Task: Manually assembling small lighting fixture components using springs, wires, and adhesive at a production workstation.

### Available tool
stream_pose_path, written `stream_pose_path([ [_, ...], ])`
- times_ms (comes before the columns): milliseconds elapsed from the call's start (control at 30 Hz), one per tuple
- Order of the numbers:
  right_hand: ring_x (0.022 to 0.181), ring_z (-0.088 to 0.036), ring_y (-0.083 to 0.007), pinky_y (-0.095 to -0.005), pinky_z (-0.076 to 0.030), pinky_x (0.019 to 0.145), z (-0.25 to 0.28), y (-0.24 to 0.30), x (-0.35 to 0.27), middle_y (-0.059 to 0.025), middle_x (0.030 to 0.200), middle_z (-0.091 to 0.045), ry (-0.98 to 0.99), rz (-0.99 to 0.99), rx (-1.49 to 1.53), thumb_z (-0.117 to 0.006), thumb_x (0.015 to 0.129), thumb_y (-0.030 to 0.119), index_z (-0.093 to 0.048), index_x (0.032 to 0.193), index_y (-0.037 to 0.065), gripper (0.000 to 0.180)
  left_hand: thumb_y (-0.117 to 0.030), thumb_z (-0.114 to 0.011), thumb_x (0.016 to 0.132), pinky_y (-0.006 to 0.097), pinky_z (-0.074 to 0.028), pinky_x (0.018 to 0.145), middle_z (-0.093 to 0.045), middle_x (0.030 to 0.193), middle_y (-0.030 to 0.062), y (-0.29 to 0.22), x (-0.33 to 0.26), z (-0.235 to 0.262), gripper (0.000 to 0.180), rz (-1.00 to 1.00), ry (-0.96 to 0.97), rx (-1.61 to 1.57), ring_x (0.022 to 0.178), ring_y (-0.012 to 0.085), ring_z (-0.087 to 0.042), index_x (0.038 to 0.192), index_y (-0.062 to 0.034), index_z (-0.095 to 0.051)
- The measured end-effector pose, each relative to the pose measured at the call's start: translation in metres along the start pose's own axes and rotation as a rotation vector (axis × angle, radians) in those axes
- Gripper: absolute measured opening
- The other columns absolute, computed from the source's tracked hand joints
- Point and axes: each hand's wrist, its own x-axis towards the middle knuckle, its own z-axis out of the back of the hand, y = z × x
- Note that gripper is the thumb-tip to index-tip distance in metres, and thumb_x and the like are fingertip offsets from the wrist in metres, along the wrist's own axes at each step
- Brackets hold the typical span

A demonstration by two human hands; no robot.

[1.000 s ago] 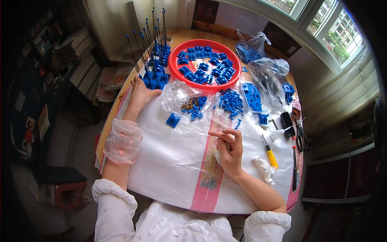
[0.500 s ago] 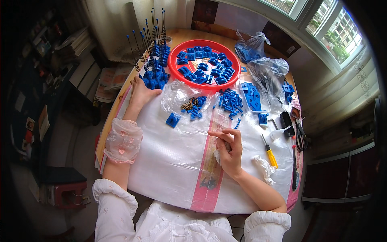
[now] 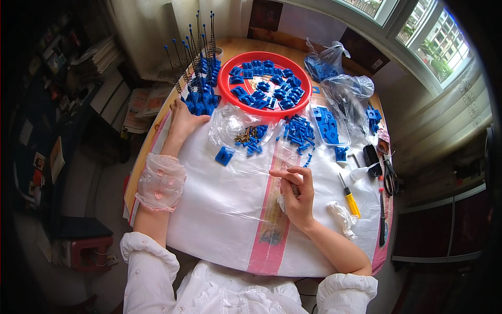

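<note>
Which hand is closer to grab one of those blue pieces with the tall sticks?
Probably the left hand: it already rests beside the blue pieces with rods. The right hand is farther away, fingers pinched on something small.

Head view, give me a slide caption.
Left hand reaches blue rod-topped parts; right hand pinches a clear bag beside a red tray.
</note>
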Motion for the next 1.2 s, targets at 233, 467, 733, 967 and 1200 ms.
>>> stream_pose_path([
  [233, 0.062, -0.047, -0.0024, -0.0196, -0.037, 0.055, 0.0000, 0.0005, -0.0002, -0.0093, 0.108, -0.074, 0.001, 0.007, 0.003, -0.051, 0.098, -0.007, -0.042, 0.117, 0.009, 0.027, -0.037, -0.095, 0.056, 0.041, -0.036, 0.113, -0.041, 0.138, 0.0334, -0.0035, -0.0010, 0.0002, 0.119, -0.010, -0.013, -0.035, 0.134, 0.0426, -0.040, 0.138, 0.0180, -0.030],
  [467, 0.062, -0.048, -0.0023, -0.0198, -0.038, 0.055, 0.0001, -0.0006, -0.0006, -0.0099, 0.107, -0.074, 0.003, 0.000, 0.008, -0.050, 0.097, -0.007, -0.042, 0.117, 0.008, 0.027, -0.038, -0.095, 0.056, 0.041, -0.035, 0.115, -0.040, 0.141, 0.0339, -0.0031, 0.0033, -0.0020, 0.121, 0.010, -0.001, -0.007, 0.136, 0.0423, -0.038, 0.139, 0.0184, -0.028],
  [733, 0.064, -0.049, -0.0025, -0.0192, -0.038, 0.057, 0.0007, 0.0009, -0.0008, -0.0096, 0.107, -0.075, 0.005, -0.025, 0.008, -0.051, 0.097, -0.007, -0.042, 0.117, 0.008, 0.027, -0.039, -0.095, 0.057, 0.041, -0.034, 0.116, -0.038, 0.143, 0.0339, -0.0028, 0.0068, -0.0043, 0.125, 0.013, -0.001, -0.001, 0.137, 0.0422, -0.038, 0.143, 0.0171, -0.025],
  [967, 0.061, -0.045, -0.0018, -0.0196, -0.036, 0.054, -0.0002, -0.0012, 0.0001, -0.0091, 0.107, -0.075, -0.002, 0.009, -0.002, -0.051, 0.097, -0.007, -0.043, 0.117, 0.008, 0.027, -0.037, -0.095, 0.056, 0.042, -0.033, 0.116, -0.038, 0.143, 0.0341, -0.0052, 0.0058, -0.0040, 0.125, 0.021, 0.017, -0.033, 0.138, 0.0431, -0.037, 0.143, 0.0168, -0.023],
  [1200, 0.059, -0.042, -0.0008, -0.0196, -0.034, 0.051, 0.0000, -0.0035, -0.0001, -0.0092, 0.107, -0.075, 0.002, -0.001, 0.018, -0.051, 0.097, -0.007, -0.042, 0.117, 0.009, 0.027, -0.034, -0.095, 0.057, 0.043, -0.032, 0.116, -0.037, 0.143, 0.0337, 0.0013, 0.0058, -0.0045, 0.122, -0.020, 0.010, -0.066, 0.138, 0.0435, -0.036, 0.143, 0.0157, -0.024],
])
